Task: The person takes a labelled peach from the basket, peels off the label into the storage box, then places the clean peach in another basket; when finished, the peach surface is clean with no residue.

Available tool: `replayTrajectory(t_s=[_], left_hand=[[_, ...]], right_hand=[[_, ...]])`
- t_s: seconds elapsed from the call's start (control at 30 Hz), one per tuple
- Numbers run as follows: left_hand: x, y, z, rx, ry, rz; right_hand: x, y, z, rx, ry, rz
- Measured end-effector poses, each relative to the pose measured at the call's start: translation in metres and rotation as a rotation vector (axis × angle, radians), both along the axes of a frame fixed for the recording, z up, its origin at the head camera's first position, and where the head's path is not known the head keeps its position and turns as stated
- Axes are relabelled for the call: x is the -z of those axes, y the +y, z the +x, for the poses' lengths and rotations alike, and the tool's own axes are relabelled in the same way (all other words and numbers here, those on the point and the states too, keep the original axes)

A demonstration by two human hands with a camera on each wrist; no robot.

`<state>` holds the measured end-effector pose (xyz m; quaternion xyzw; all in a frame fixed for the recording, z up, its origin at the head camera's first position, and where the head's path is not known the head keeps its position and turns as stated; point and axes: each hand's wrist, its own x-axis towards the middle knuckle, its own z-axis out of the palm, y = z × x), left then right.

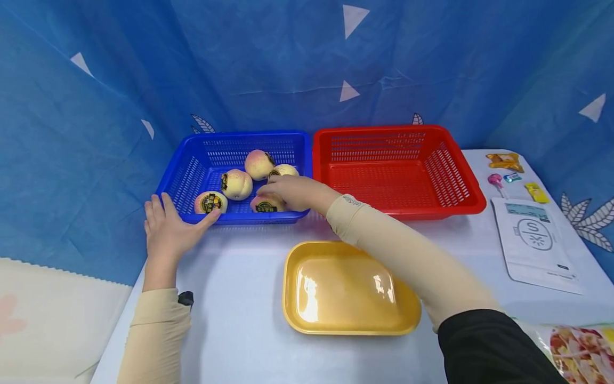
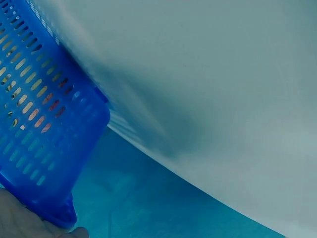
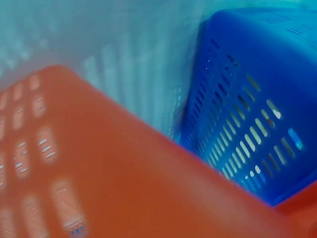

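Several pink-and-cream peaches with black labels, one of them a peach near the middle, lie in a blue basket in the head view. My right hand reaches over the basket's right front rim and grips the front right peach, partly covering it. Behind that hand sits another peach. At the left front corner, my left hand touches the rim with fingers spread and thumb near a labelled peach. Only part of the left hand shows in the left wrist view.
A red basket stands right of the blue one. In front is a yellow tray, under my right forearm. To the right lie a white pouch, a lollipop, small wrapped sweets and a printed packet.
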<state>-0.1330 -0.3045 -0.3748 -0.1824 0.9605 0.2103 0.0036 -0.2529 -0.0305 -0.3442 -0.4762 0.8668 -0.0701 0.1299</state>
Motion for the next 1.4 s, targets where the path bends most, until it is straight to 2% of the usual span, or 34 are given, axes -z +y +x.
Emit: replayTrajectory(t_s=[0.27, 0.4, 0.67, 0.83, 1.0, 1.17, 1.4], left_hand=[[0.000, 0.000, 0.000, -0.001, 0.007, 0.001], [0.000, -0.001, 0.001, 0.000, 0.009, 0.005], [0.000, -0.001, 0.002, 0.009, 0.003, -0.001], [0.000, -0.001, 0.002, 0.013, -0.003, -0.008], [0.000, 0.000, 0.001, 0.018, -0.005, -0.015], [0.000, 0.000, 0.001, 0.019, -0.007, -0.014], [-0.001, -0.001, 0.002, 0.016, -0.005, -0.008]], right_hand=[[0.008, -0.011, -0.006, -0.040, 0.055, 0.135], [0.009, -0.012, -0.007, -0.031, 0.056, 0.145], [0.008, -0.005, -0.008, -0.031, 0.060, 0.001], [0.002, 0.004, -0.011, 0.013, 0.021, -0.120], [-0.008, 0.018, -0.011, 0.083, -0.062, -0.208], [-0.021, 0.034, -0.004, 0.139, -0.123, -0.261], [-0.031, 0.049, 0.011, 0.136, -0.132, -0.334]])
